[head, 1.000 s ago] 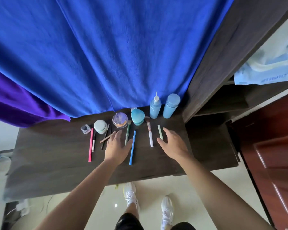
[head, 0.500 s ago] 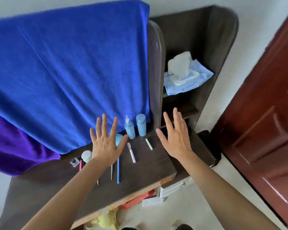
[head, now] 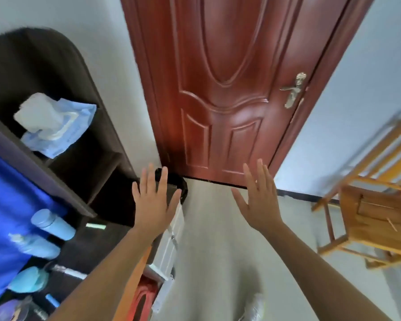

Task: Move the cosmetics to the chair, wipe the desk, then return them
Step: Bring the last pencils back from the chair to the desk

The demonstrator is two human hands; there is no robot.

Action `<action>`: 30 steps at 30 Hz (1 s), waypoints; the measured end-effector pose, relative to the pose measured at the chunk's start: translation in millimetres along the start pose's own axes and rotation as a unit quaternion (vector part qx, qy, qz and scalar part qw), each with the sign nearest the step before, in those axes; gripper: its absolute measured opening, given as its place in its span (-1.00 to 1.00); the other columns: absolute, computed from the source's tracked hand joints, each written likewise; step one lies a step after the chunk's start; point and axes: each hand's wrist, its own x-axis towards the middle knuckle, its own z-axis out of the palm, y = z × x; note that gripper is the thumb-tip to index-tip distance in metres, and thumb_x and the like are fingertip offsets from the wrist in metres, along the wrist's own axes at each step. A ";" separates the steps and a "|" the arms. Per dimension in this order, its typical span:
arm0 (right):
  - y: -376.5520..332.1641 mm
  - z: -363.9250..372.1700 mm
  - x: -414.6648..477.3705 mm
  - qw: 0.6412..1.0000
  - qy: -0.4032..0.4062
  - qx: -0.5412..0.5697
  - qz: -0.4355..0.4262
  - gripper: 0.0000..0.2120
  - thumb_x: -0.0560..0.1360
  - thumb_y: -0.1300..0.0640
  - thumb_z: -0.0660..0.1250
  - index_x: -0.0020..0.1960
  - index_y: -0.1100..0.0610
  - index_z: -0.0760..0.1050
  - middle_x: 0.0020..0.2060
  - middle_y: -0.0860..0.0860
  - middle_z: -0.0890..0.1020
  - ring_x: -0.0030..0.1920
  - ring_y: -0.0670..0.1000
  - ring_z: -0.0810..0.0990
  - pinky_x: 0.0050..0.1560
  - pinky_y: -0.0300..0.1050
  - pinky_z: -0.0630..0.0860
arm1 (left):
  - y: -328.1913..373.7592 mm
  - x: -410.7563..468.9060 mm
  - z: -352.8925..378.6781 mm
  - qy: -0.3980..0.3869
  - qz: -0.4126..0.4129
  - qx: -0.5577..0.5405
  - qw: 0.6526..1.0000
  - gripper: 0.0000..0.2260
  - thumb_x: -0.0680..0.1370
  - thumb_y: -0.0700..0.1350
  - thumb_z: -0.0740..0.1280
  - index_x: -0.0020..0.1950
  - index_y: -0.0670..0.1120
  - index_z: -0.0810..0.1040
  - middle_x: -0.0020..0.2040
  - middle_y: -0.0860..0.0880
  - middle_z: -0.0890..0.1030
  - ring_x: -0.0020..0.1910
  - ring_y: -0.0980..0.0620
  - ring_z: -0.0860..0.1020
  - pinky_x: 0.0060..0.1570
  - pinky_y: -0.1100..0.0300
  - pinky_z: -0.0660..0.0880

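Both hands are hovering in the air with nothing in them. The left hand (head: 154, 202) is holding its fingers straight and spread, its back to the camera, over the right end of the desk (head: 88, 249). The right hand (head: 258, 200) is doing the same over the pale floor (head: 218, 239), well apart from the left. Neither is touching anything.

The cosmetics are sitting on the dark brown desk at the lower left, smeared by motion blur. A pale blue bottle (head: 52, 224) with a wide cap of the same colour is standing against the blue cloth (head: 7, 193). A pump bottle (head: 36, 247) in the same pale blue is standing just beside it. Nearer the camera a rounded teal case (head: 29, 279) is sitting with a white-handled brush (head: 70, 271) lying just beside it. A short mint-green stick (head: 95, 226) is lying alone near the desk's right end, beside the left forearm. A blue pencil (head: 51, 300) and a purple-lidded jar (head: 4, 311) are showing at the bottom left corner, partly cut off.

The chair (head: 375, 218), orange-brown wood with a slatted back, is standing at the right, well apart from the desk.

Beyond the hands a reddish-brown panelled door (head: 229, 89) with a brass handle (head: 293, 90) is filling the middle. A dark shelf unit (head: 56, 72) beside the desk is holding a pale blue pack of wipes (head: 56, 128). A white shoe (head: 252, 309) is showing at the bottom edge.
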 end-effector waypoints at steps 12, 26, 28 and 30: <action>299.6 -132.8 -110.8 0.956 0.067 -0.052 0.279 -0.32 0.63 -0.32 -0.07 0.65 -0.04 -0.09 0.63 0.09 -0.10 0.62 0.17 -0.09 0.57 0.20 0.08 | 389.8 65.1 95.2 -0.033 0.261 -0.075 0.962 -0.38 0.61 0.24 0.00 0.59 -0.06 0.17 0.60 -0.20 0.04 0.57 -0.23 0.06 0.41 -0.34 0.16; 536.1 -191.3 -138.2 0.883 -0.005 -0.058 0.466 -0.22 0.51 -0.41 -0.20 0.62 -0.09 -0.26 0.61 0.03 -0.29 0.62 0.11 -0.21 0.59 0.19 0.02 | 640.2 90.0 213.5 -0.161 0.356 -0.095 0.916 -0.35 0.59 0.29 -0.08 0.61 0.01 0.04 0.61 -0.12 -0.09 0.59 -0.14 -0.07 0.47 -0.29 0.13; 566.4 -181.8 -129.6 0.880 -0.029 -0.059 0.471 -0.24 0.54 -0.38 -0.13 0.62 -0.10 -0.26 0.61 0.03 -0.29 0.62 0.11 -0.21 0.58 0.21 0.04 | 661.3 110.0 240.0 -0.178 0.362 -0.090 0.911 -0.36 0.60 0.28 -0.06 0.61 -0.02 0.12 0.61 -0.14 -0.02 0.59 -0.17 -0.01 0.42 -0.29 0.22; 602.6 -176.4 -117.3 0.877 -0.051 -0.071 0.472 -0.26 0.59 -0.36 -0.02 0.62 -0.09 -0.23 0.62 0.03 -0.26 0.62 0.12 -0.18 0.58 0.20 0.07 | 688.3 132.8 267.1 -0.197 0.357 -0.090 0.909 -0.34 0.59 0.30 -0.09 0.60 -0.03 0.15 0.61 -0.14 0.00 0.59 -0.17 0.02 0.40 -0.28 0.25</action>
